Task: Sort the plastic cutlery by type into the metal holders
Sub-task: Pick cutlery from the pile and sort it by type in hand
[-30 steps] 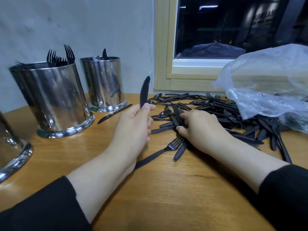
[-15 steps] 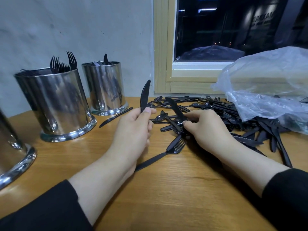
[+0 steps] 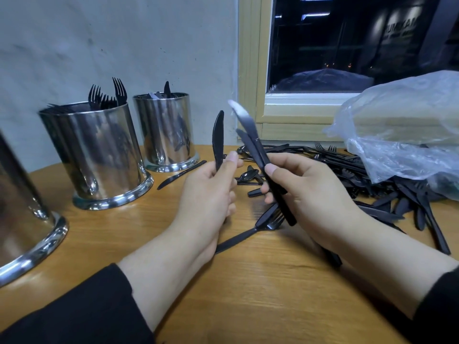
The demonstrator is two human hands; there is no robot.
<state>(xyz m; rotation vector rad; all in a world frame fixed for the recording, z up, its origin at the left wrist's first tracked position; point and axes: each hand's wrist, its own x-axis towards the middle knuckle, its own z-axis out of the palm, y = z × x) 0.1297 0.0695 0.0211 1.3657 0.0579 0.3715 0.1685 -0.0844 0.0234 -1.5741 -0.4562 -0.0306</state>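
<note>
My left hand (image 3: 208, 194) grips one black plastic knife (image 3: 218, 140) upright, blade up. Just to its right, my right hand (image 3: 310, 192) holds two black knives (image 3: 253, 145) together, raised off the table and slanting up to the left. A heap of black plastic cutlery (image 3: 360, 175) lies behind and to the right of my hands. Three metal holders stand at the left: one with forks (image 3: 99, 155), a farther one with knives (image 3: 166, 132), and a third (image 3: 22, 214) cut off by the left edge.
A loose knife (image 3: 181, 175) lies by the far holder's base. A fork (image 3: 248, 234) lies on the wooden table (image 3: 248, 294) under my hands. A clear plastic bag (image 3: 402, 135) covers the right of the pile. Wall and window frame stand close behind.
My right hand has picked knives out of the pile and lifted them up beside the left hand's knife. The left hand has risen slightly with its knife.
</note>
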